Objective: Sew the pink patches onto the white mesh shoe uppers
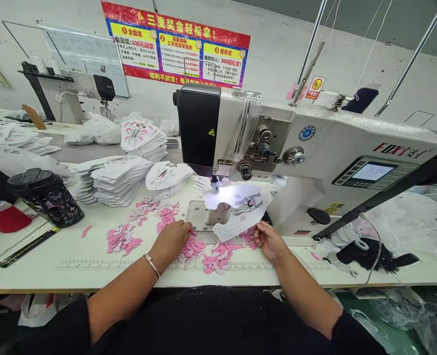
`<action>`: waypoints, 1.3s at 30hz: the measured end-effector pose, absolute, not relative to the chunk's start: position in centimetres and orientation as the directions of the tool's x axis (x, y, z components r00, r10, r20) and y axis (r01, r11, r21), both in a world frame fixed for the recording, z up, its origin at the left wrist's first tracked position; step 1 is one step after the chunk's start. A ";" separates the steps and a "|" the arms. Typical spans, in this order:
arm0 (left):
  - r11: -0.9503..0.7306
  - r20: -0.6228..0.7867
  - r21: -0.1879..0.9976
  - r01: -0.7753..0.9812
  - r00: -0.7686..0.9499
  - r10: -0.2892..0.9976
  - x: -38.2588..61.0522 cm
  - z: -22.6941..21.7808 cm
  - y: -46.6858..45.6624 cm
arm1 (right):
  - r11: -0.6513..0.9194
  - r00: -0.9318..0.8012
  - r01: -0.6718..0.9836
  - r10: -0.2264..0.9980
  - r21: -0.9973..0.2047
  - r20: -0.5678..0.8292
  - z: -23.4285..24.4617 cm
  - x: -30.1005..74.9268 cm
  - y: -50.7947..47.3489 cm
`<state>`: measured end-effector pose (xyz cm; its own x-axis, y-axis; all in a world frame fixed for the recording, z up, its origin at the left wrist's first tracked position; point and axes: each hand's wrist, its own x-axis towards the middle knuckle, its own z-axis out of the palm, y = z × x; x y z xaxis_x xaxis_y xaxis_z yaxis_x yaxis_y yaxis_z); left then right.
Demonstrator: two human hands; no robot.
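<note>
The right hand [268,240] pinched the near edge of the fabric piece [233,220]; the left hand [171,241], fingers bunched together, rested on pink cutouts [120,240] just beside it.

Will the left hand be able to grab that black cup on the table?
Probably yes. Only flat pink pieces and bare table lie between the left hand and the black cup, though it looks a long stretch.
</note>
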<state>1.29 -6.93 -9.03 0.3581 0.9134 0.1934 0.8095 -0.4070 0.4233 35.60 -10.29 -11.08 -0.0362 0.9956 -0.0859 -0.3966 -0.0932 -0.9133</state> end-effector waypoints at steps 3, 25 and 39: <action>-0.376 0.183 0.518 0.768 0.329 0.926 1.2 -8.8 -7.0 | -0.087 -0.043 -0.378 0.996 -0.922 -0.076 -11.0 35.6 -10.3; -0.115 0.110 0.993 0.007 0.225 0.968 5.5 3.6 -5.6 | 0.723 -0.369 0.661 0.544 -0.199 0.754 0.8 26.9 -9.7; 0.001 -0.033 0.996 0.086 0.378 0.925 5.9 2.5 -3.5 | 0.688 -0.279 0.713 0.457 -0.137 0.844 -2.2 25.3 -6.8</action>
<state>5.88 -3.50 2.52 0.3783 0.9251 -0.0330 0.0856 0.0005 0.9963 25.29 -6.77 -2.16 -0.2794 0.4571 0.8444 0.7127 0.6881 -0.1367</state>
